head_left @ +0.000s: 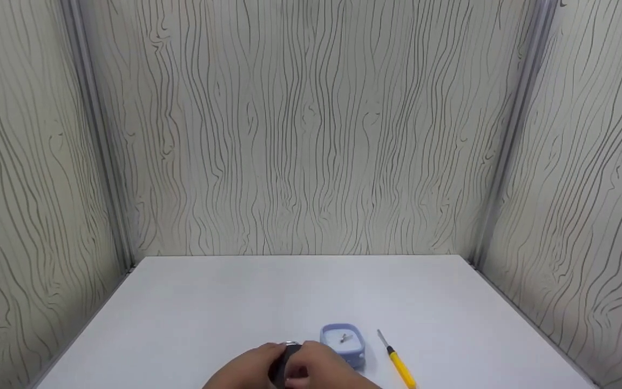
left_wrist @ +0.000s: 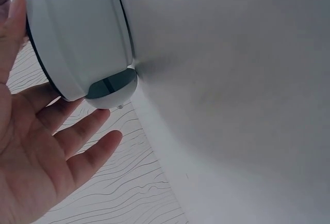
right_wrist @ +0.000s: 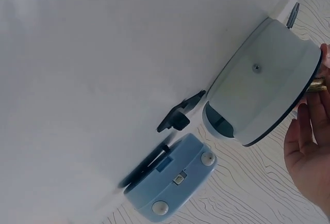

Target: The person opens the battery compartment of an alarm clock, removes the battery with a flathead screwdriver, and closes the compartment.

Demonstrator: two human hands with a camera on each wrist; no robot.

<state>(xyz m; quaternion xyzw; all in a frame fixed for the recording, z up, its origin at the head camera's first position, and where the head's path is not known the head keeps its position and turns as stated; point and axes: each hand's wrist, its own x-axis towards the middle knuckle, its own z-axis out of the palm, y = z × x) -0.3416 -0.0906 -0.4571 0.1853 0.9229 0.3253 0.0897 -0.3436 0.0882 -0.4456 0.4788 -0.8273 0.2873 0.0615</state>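
At the near edge of the white table, both hands meet around a round clock: the left hand and the right hand cup it from either side, close together, and it stands on its edge between them. The wrist views show straight, relaxed fingers lying along its dark rim rather than curling round it, so the hold looks like a light steadying, not a clamp.

The risk, as I judge it, is that the clock rolls or tips if either palm eases off, since it rests on a small foot and a narrow rim. Falling right, it would knock the blue alarm clock just beside it; a small black part lies close between the two and could be swept aside.

Slightly farther right lies a yellow-handled screwdriver, seen only from the head camera. Only the right wrist view shows the round clock's pale back with its central screw, and the blue clock's underside. Beyond, the grained wall panels close the booth.
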